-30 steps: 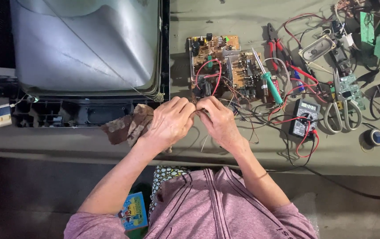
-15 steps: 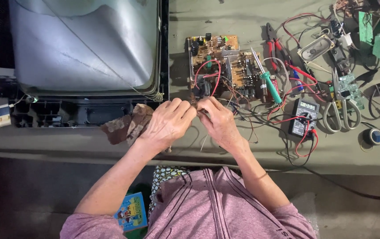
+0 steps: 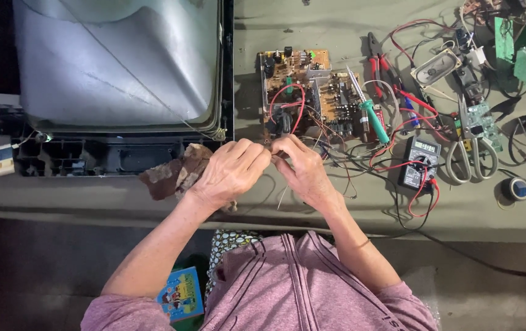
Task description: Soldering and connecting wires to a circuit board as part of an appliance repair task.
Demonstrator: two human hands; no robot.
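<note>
My left hand [image 3: 231, 173] and right hand [image 3: 302, 170] met fingertip to fingertip at the near edge of the circuit board [image 3: 302, 92], fingers pinched narrow on thin wires [image 3: 330, 160] trailing from it. A brown rag [image 3: 174, 175] lay just left of my left hand, a multimeter [image 3: 419, 162] off right.

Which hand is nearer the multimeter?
Right. The right hand works just left of the multimeter; the left hand sits farther left, beyond the right.
</note>
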